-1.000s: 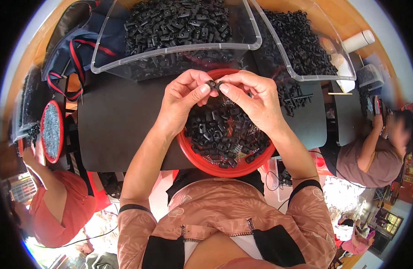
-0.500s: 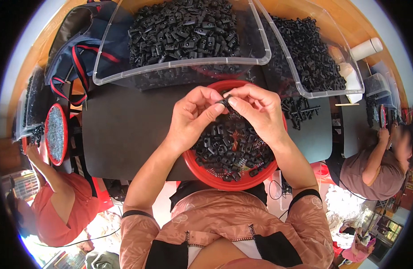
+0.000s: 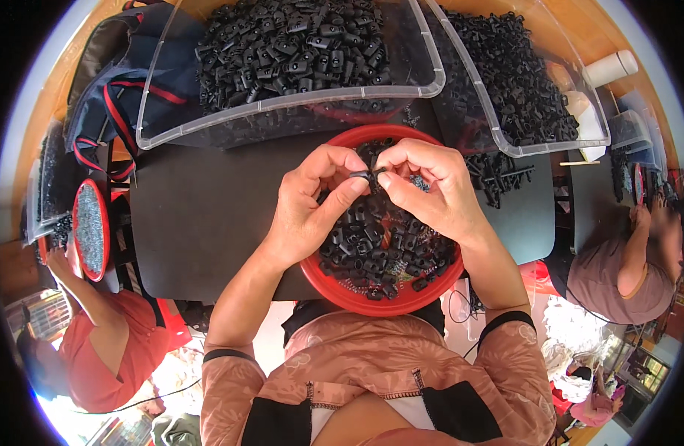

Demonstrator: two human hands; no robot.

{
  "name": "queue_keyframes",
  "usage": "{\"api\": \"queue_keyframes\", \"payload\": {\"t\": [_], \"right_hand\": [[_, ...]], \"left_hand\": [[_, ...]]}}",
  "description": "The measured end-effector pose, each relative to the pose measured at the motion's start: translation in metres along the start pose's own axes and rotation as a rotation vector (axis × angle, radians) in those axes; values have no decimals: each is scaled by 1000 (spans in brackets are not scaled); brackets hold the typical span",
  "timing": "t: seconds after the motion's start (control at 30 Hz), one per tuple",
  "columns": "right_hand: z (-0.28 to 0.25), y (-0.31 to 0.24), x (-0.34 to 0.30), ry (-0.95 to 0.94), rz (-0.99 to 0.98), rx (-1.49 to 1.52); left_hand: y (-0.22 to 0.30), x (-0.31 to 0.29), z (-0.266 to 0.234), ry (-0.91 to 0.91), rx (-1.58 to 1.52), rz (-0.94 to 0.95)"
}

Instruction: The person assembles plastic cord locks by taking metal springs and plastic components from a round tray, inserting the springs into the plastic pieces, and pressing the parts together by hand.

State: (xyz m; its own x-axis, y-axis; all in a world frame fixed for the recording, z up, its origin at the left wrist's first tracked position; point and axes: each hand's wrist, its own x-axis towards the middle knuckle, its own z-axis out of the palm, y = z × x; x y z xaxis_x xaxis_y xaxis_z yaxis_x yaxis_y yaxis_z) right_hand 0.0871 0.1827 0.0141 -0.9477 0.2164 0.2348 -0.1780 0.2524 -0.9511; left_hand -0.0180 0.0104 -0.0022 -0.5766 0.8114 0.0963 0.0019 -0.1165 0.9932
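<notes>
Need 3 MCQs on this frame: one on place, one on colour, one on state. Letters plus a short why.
1. The small black part is held above:
A the red bowl
B a clear bin
C the floor

2. The bins of black parts are:
A blue
B clear
C red

3. The left hand and right hand are:
A flat on the table
B apart and open
C pinched on one part

Key: 1 A, bowl lies under both hands; 2 B, contents show through the walls; 3 C, fingertips meet on the piece.
</notes>
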Motion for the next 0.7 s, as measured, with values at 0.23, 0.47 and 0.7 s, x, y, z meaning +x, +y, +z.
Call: {"api": "queue_keyframes", "payload": {"t": [0.23,0.47,0.7], "right_hand": [[-2,-1,3,-35,-23,-37],[-9,1,5,-159,91,57],[-2,7,4,-147,103,74]], "left_hand": [[-3,-2,-2,-3,110,3],[-4,-3,2,-31,212,78],[-7,-4,1,-35,252,117]]}}
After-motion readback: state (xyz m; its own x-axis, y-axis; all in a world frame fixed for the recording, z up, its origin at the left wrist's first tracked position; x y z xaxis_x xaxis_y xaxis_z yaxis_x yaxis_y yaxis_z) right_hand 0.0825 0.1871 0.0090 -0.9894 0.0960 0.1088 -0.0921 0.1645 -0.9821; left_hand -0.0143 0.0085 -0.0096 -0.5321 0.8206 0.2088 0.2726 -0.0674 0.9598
